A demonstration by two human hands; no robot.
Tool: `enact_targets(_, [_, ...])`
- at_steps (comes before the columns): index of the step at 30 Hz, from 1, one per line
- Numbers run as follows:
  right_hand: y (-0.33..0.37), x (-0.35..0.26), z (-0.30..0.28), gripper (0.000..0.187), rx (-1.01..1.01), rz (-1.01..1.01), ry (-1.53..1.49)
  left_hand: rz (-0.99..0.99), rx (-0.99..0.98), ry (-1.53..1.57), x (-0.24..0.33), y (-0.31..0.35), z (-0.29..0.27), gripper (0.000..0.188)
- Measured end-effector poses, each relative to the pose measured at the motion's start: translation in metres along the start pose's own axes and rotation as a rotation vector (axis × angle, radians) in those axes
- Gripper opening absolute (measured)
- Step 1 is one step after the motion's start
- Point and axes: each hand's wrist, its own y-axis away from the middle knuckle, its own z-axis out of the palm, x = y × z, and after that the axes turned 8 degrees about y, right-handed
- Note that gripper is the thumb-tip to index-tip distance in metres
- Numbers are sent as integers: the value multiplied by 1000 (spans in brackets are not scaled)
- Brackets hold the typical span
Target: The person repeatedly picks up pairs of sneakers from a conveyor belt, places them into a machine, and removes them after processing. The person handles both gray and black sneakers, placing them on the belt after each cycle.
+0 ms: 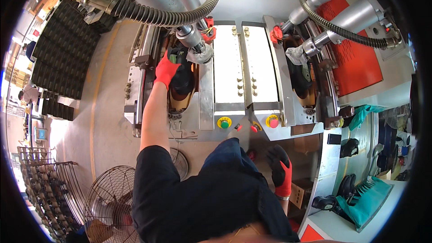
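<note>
At the left bay: black shoe (182,81) set lengthwise in the machine, tan piece (181,104) showing at its near end.
Left hand (166,69): red glove, on the left side of the black shoe toward its far end, thumb across it; other fingers mostly hidden, can't tell if clamped.
Left press head (200,55): pale wrapping, just right of left hand; contact with shoe unclear.
Right bay: second black shoe (302,74), right press head (295,56) wrapped likewise, toward the far end.
Right hand (281,171): red glove, black palm, low beside the body; fingers loosely bent, apart, well away from both shoes.
Middle: white panels (229,63), between bays.
Near edge: green button (224,124) left, red button (272,122) right.
Near left: wire-guard fan (112,198).
Near right: teal cloth (368,204).
</note>
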Motion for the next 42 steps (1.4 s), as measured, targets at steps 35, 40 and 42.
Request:
enact_targets(35, [-161, -75, -84, 47, -27, -239, 229, 341, -104, -225, 127, 303, 191, 76])
enact_targets(40, [-288, -85, -132, 87, 165, -431, 903, 295, 38, -91, 137, 306, 182, 75])
enact_targets(42, [-337, -97, -122, 97, 182, -396, 1328, 240, 116, -85, 144, 317, 184, 75])
